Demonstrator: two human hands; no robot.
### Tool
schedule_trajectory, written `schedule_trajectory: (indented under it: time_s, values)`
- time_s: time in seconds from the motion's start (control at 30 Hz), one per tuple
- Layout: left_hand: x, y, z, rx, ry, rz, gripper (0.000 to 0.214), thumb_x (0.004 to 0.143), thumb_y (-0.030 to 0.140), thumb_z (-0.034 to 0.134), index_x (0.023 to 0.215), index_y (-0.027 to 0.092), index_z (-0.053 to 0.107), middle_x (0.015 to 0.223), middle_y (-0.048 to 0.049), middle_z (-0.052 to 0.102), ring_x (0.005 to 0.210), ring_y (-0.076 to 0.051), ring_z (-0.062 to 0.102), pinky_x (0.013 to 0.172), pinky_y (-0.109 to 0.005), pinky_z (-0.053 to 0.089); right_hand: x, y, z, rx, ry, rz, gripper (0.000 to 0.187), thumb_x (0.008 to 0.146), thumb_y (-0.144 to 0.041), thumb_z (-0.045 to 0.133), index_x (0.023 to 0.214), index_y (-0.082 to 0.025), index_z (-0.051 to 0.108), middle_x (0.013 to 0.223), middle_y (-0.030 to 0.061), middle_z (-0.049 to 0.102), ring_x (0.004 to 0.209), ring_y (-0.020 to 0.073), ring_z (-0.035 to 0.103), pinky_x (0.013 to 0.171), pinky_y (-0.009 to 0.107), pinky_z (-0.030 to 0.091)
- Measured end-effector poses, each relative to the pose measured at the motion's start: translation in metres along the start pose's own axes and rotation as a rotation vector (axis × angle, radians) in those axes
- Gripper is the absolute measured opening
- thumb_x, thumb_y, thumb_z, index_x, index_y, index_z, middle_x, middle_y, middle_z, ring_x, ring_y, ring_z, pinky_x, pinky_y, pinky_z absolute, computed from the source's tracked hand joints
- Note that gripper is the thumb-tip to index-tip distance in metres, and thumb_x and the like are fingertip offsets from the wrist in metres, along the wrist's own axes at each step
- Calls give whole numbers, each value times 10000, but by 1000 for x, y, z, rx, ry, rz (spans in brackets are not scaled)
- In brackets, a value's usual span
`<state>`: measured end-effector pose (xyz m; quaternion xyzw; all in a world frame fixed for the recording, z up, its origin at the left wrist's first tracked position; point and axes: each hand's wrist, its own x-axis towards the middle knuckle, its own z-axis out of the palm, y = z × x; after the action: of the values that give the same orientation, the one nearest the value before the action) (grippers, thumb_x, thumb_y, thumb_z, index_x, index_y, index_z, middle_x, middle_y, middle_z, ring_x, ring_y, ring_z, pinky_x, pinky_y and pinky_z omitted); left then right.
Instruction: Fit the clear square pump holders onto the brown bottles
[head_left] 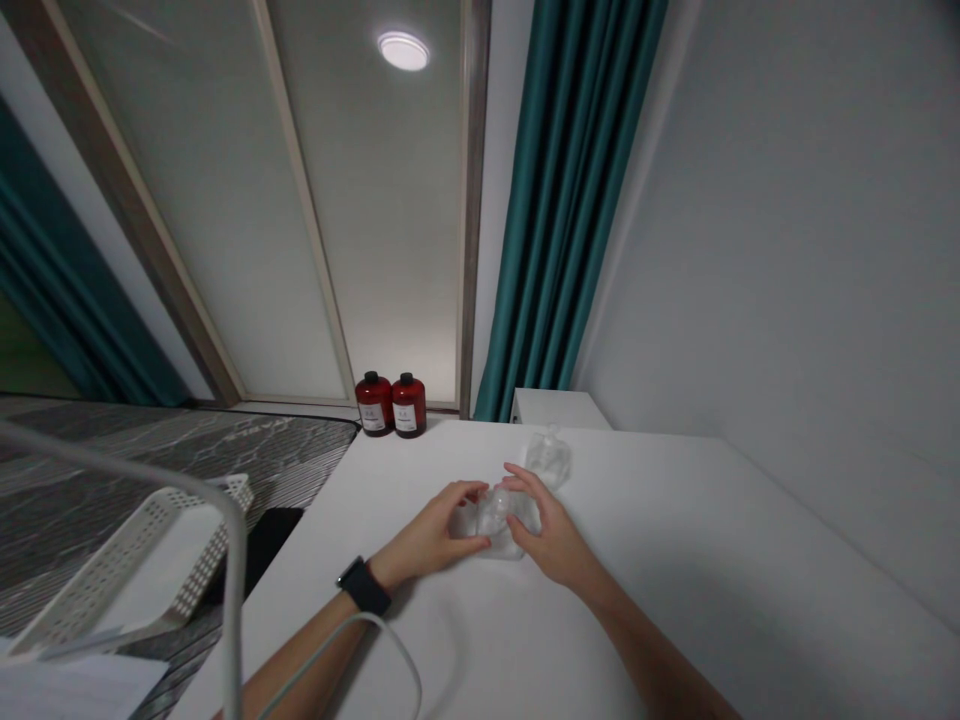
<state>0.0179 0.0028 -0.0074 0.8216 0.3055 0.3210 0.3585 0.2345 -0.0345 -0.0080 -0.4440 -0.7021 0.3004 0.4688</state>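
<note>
Clear plastic item [495, 522] lies on the white table [675, 570], lower centre of frame. Left hand [429, 542] and right hand [553, 538] grip it from opposite sides, fingers curled, forearms converging from the bottom edge.

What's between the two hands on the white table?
In the head view, a clear plastic item lies between the left hand and the right hand; both hands grip it.
</note>
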Motion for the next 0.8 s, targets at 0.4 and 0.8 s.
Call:
schedule_trajectory:
  time_s: [0.4,0.8]
  values:
    - [0,1,0,-27,3,-11,643,773,252,788,1347,213,502,1310,-112,599,1172,-271,585,1052,-444,459,0,2,2,79,-21,22,546,885,-237,567,1416,-248,442,1216,80,641,1256,232,543,1124,441,353]
    - [-1,-5,3,-38,17,-5,644,785,276,788,1360,224,503,1359,-117,582,1220,-279,569,1057,-438,463,-1,7,9,64,23,12,482,919,-300,561,1391,-247,476,1214,81,622,1196,239,562,1113,444,366]
